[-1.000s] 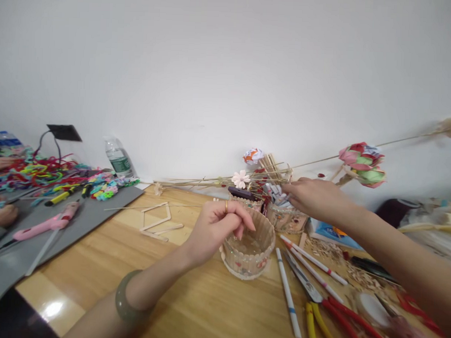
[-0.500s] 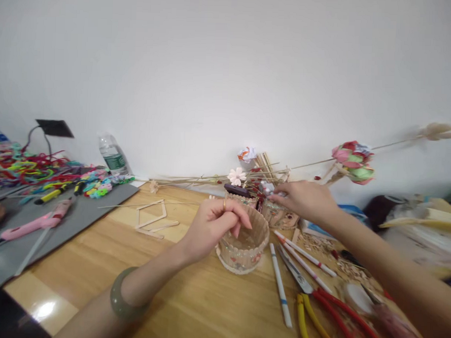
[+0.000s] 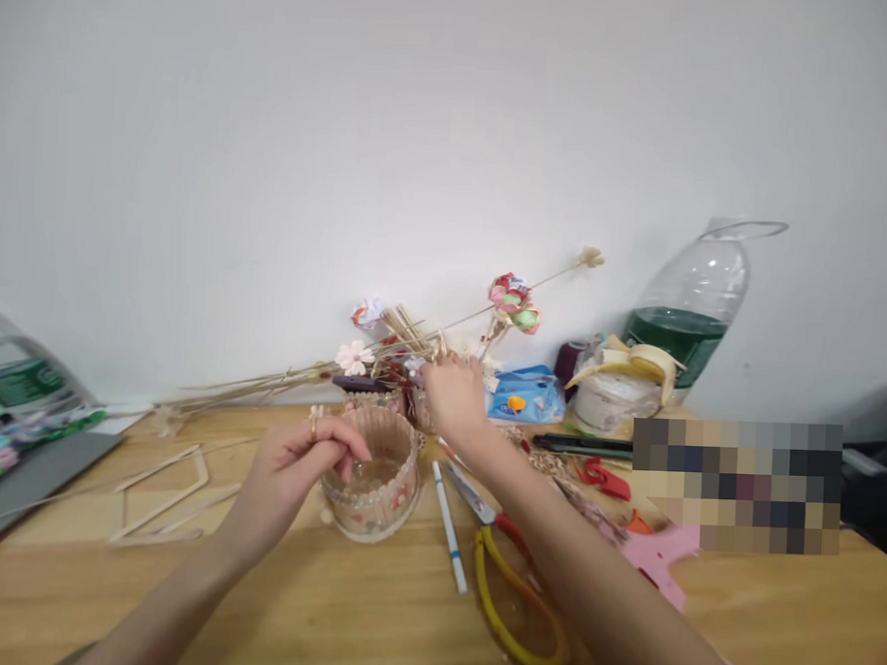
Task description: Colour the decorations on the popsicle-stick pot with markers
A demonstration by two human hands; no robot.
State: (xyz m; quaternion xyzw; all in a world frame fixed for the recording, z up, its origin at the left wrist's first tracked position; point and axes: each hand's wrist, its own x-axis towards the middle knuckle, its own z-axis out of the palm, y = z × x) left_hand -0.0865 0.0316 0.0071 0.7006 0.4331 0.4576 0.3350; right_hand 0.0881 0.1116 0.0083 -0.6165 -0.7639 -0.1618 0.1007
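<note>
My left hand [image 3: 302, 460] curls its fingers over the rim of a small round basket [image 3: 371, 480] made of wooden sticks, which stands on the wooden table [image 3: 259, 607]. A gold ring shows on one finger. My right hand [image 3: 452, 396] reaches past the basket to a second small stick container [image 3: 420, 409] at the back, its fingers bunched among thin dried stems [image 3: 267, 380] and paper flowers [image 3: 513, 304]. What those fingers pinch is hidden. A pale pink flower [image 3: 353, 357] lies just behind the basket.
A white pen [image 3: 449, 527], scissors and yellow-handled pliers [image 3: 511, 606] lie right of the basket. Loose flat wooden sticks [image 3: 162, 492] lie to the left. A cut plastic bottle [image 3: 688, 307], a tissue pack [image 3: 525, 395] and a white jar [image 3: 616, 397] stand at the back right.
The view has swung to the right, so the grey mat and coloured wires slid out of sight and the big bottle came in. Both hands stay at the basket and the far container.
</note>
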